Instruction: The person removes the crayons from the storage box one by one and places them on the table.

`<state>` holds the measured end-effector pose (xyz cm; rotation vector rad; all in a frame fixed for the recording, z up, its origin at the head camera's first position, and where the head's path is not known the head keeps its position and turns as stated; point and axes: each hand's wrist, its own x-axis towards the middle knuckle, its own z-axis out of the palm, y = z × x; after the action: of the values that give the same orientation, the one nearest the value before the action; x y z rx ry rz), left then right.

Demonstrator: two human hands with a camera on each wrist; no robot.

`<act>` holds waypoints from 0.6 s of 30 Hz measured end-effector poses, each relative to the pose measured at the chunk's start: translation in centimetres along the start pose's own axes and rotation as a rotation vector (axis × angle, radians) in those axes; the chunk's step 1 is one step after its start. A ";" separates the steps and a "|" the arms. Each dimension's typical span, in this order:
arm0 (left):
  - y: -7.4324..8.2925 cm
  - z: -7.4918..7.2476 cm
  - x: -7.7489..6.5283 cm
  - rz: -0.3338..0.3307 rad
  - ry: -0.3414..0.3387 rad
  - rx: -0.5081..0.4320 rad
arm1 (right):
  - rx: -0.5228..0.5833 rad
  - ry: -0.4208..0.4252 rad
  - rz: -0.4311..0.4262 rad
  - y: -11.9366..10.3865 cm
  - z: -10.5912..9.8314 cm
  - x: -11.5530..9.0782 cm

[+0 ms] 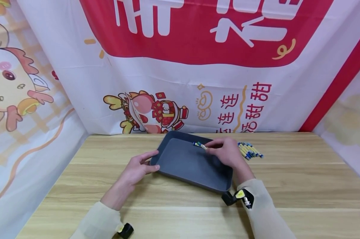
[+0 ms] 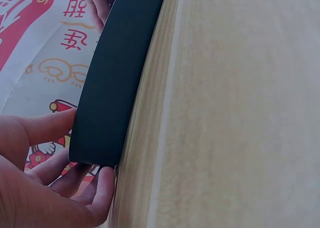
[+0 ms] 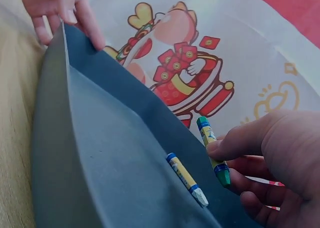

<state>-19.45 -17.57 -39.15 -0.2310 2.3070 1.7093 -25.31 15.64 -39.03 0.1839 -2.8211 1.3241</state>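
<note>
A dark grey rectangular tray with raised walls sits at an angle on the table. My left hand grips its left end, thumb on the near side and fingers at the far rim and corner. Over the far right part of the tray, my right hand pinches a green crayon in a yellow and blue wrapper between thumb and fingers. Below it, a white-tipped crayon with a similar wrapper lies on the tray floor, near the far wall. The crayon in hand is raised above the tray floor.
Several more crayons lie side by side on the wooden table, to the right of the tray. A printed red and white cloth hangs along the table's back edge. Small black cameras are strapped at the wrists.
</note>
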 end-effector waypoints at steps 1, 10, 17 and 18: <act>0.0 0.0 0.0 0.001 0.000 0.002 | 0.006 0.006 -0.001 0.1 -0.1 -0.1; -0.1 -0.1 -0.1 0.003 -0.001 0.012 | 0.022 0.032 0.025 0.4 -1.2 -0.5; 0.0 0.0 -0.1 -0.003 -0.003 0.012 | 0.045 0.060 0.029 0.7 -2.4 -0.7; 0.0 0.0 -0.1 -0.002 -0.003 0.012 | 0.050 0.065 0.026 0.8 -2.6 -0.7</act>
<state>-19.39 -17.59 -39.10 -0.2288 2.3131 1.6937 -24.76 18.20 -38.05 0.1032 -2.7480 1.3808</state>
